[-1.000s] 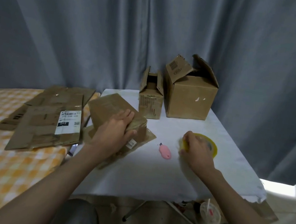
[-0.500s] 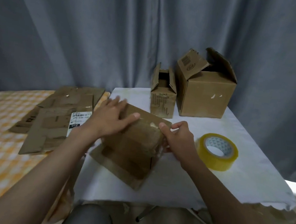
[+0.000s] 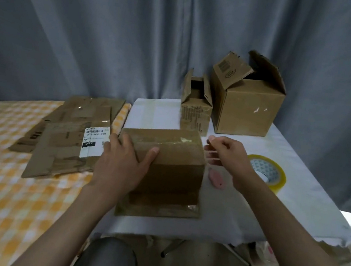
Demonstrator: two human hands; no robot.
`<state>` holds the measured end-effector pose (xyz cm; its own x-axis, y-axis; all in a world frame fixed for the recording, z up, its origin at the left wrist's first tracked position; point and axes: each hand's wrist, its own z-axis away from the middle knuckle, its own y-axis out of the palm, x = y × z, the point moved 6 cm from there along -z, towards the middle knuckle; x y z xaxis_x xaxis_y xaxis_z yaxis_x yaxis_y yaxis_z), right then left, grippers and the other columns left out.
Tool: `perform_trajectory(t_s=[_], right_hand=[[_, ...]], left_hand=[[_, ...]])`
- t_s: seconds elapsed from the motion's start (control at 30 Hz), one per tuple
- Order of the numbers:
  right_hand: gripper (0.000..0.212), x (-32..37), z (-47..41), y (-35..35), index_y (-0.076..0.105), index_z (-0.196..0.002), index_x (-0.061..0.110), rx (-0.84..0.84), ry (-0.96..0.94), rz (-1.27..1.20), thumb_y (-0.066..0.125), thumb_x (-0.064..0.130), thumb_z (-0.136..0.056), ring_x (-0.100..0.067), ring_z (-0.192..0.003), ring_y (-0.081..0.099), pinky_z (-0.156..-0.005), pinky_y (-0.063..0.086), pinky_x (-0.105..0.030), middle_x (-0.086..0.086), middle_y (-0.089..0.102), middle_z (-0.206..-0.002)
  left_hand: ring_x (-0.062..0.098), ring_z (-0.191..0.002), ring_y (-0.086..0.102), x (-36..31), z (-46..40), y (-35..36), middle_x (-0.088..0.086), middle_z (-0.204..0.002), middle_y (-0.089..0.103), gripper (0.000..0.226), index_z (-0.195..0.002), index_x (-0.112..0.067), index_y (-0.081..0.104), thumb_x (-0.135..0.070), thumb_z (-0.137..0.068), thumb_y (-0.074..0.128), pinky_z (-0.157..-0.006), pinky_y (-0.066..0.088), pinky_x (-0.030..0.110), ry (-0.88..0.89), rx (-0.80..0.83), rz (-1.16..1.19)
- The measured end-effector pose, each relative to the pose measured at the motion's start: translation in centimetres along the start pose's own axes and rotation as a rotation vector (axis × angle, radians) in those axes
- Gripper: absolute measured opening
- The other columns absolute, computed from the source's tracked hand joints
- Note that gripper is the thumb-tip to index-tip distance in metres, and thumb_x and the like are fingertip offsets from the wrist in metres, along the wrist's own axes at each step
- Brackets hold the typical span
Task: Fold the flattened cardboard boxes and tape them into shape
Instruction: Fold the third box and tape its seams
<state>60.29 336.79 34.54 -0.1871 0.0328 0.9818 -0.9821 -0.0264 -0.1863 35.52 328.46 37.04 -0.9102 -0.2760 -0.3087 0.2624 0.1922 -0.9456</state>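
Fingers (image 3: 123, 146) of the left hand (image 3: 124, 164) lie spread and fairly straight over the near top edge of a half-formed box (image 3: 170, 165), thumb pressing its top; the right hand (image 3: 231, 158) hovers just right of the box, fingers loosely apart, holding nothing. The box stands at the middle of the white desk (image 3: 237, 212), its lower flap splayed toward the viewer. The step appears to be squaring it up before sealing. Next comes the tape roll (image 3: 269, 172) (right of the box, beyond a small pink cutter (image 3: 216, 179)). More flattened boxes (image 3: 69, 139) wait left of the box, two shaped ones behind it.
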Motion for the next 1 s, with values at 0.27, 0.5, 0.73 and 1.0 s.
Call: perform_trajectory(t_s=[0.27, 0.5, 0.73, 1.0], right_hand=[[0.028, -3.9, 2.1, -8.9, 0.06, -0.098, 0.02, -0.177, -0.01, 0.85, 0.075, 0.034, -0.079, -0.031, -0.105, 0.061, -0.09, 0.042, -0.038, -0.002, 0.066, -0.1], [0.015, -4.4, 3.8, -8.6, 0.066, -0.102, 0.019, -0.159, -0.197, 1.011, 0.068, 0.022, -0.087, -0.03, -0.104, 0.061, -0.107, 0.02, -0.033, -0.001, 0.068, -0.092], [0.027, -1.7, 6.4, -9.2, 0.067, -0.113, 0.012, -0.188, -0.251, 0.624, 0.073, 0.019, -0.088, -0.035, -0.095, 0.054, -0.081, 0.041, -0.037, -0.004, 0.06, -0.091], [0.019, 0.4, 9.9, -8.5, 0.065, -0.111, 0.019, 0.038, -0.314, 0.49, 0.069, 0.022, -0.093, -0.023, -0.097, 0.06, -0.088, 0.05, -0.047, -0.003, 0.066, -0.106]], left_hand=[[0.019, -0.152, 0.008, -2.8, -0.2, -0.2, -0.007, -0.165, 0.011, 0.086, -0.156, -0.035, 0.02, -0.081, -0.084, 0.023, -0.122, 0.015, 0.049, 0.491, -0.05, -0.003], [0.025, -0.151, 0.016, -3.3, 0.9, 2.0, -0.003, -0.165, 0.016, 0.083, -0.157, -0.034, 0.01, -0.079, -0.087, 0.011, -0.118, 0.02, 0.046, 0.444, -0.055, -0.191], [0.031, -0.148, 0.02, -7.3, 2.0, 0.5, 0.005, -0.158, 0.033, 0.07, -0.15, -0.02, 0.037, -0.065, -0.097, 0.025, -0.121, 0.006, 0.046, 0.521, -0.179, -0.09], [0.005, -0.101, 0.048, -15.2, 2.5, 0.2, -0.002, -0.117, 0.057, 0.036, -0.138, -0.019, 0.058, -0.022, -0.104, 0.045, -0.086, 0.036, 0.02, 0.723, 0.028, 0.43]])
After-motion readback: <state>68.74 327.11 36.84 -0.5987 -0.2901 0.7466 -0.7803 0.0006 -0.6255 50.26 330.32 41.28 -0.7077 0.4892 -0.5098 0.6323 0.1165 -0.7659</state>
